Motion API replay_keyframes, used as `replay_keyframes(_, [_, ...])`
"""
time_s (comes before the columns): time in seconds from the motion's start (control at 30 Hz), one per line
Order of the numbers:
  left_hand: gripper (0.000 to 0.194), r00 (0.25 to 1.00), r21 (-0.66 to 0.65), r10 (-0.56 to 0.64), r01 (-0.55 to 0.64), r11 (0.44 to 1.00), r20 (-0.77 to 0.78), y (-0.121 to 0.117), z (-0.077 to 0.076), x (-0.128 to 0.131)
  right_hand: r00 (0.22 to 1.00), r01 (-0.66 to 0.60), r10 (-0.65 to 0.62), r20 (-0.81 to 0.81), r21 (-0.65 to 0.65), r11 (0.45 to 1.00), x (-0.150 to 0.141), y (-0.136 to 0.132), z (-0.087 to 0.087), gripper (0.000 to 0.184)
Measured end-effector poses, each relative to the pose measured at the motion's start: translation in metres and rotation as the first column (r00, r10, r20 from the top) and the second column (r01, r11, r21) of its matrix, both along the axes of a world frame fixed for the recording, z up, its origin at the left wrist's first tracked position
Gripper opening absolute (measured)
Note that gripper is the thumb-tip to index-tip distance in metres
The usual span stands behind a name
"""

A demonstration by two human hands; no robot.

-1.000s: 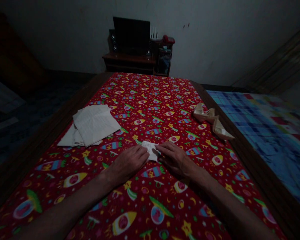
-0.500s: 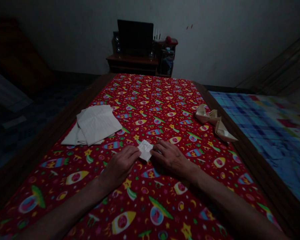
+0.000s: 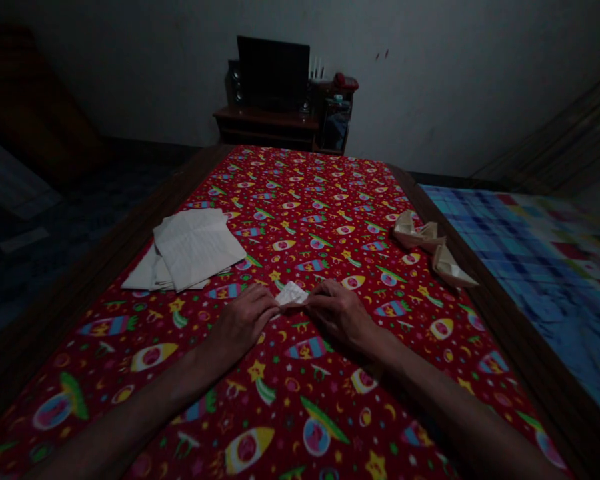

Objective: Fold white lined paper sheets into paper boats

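Note:
A small folded piece of white paper (image 3: 292,293) lies between my two hands on the red patterned cloth (image 3: 260,417). Its near edge is raised and in shadow, so it shows as a low triangle. The fingertips of my left hand (image 3: 247,313) pinch its left corner. My right hand (image 3: 337,308) grips the right corner between thumb and fingers. Beyond my left hand rests a stack of square white paper sheets (image 3: 197,247) with creases. Folded paper boats (image 3: 450,263) stand at the right side of the cloth.
Dark wooden borders (image 3: 510,320) run along both sides of the cloth. A monitor (image 3: 273,73) with speakers stands on a brown desk (image 3: 265,119) against the far wall. On the right lies a blue checked sheet (image 3: 485,233).
The small paper lay flat as a diamond; now its near half is bent up and it looks like a triangle. Both hands have tightened at its corners, with the right wrist lifted a little.

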State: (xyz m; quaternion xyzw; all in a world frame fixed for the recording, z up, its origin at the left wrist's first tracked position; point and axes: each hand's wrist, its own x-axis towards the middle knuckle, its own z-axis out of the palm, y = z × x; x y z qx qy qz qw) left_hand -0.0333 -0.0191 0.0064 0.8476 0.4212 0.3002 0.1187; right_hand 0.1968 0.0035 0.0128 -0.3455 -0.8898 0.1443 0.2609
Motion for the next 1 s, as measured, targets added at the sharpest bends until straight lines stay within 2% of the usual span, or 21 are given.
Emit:
replay_keyframes(0.13, [0.015,0.996,-0.059,0.087,-0.085,0.995,0.034,0.005,-0.003,0.000,0.993,0.113,-0.117,-0.023,-0.116,0.987,-0.004,-0.001,0.005,0.020])
replay_keyframes(0.3, [0.022,0.984,-0.098,0.178,-0.180,0.979,-0.024,0.006,-0.002,0.001,0.974,0.227,-0.225,0.034,-0.077,0.971,-0.010,-0.001,0.003,0.021])
replay_keyframes(0.4, [0.024,0.973,-0.042,0.190,-0.197,0.980,-0.133,0.007,-0.002,0.002,0.968,0.243,-0.239,0.080,-0.040,0.969,-0.012,-0.001,0.002,0.021])
replay_keyframes(0.53, [0.022,0.920,0.108,0.251,-0.228,0.968,-0.301,0.006,-0.002,0.006,0.965,0.247,-0.245,0.097,-0.016,0.969,-0.011,-0.002,0.003,0.021])
replay_keyframes(0.63, [0.019,0.897,0.137,0.278,-0.245,0.960,-0.344,0.004,0.000,0.007,0.960,0.256,-0.253,0.119,-0.008,0.967,-0.012,-0.002,0.004,0.022])
replay_keyframes(0.83, [0.017,0.947,0.017,0.204,-0.206,0.978,-0.247,0.002,0.004,0.004,0.946,0.280,-0.276,0.169,0.002,0.960,-0.013,0.001,0.003,0.024])
replay_keyframes(1.0, [0.014,0.979,-0.102,0.197,-0.202,0.974,-0.057,0.002,0.004,0.003,0.950,0.262,-0.256,0.179,-0.008,0.965,-0.012,0.002,0.006,0.026])
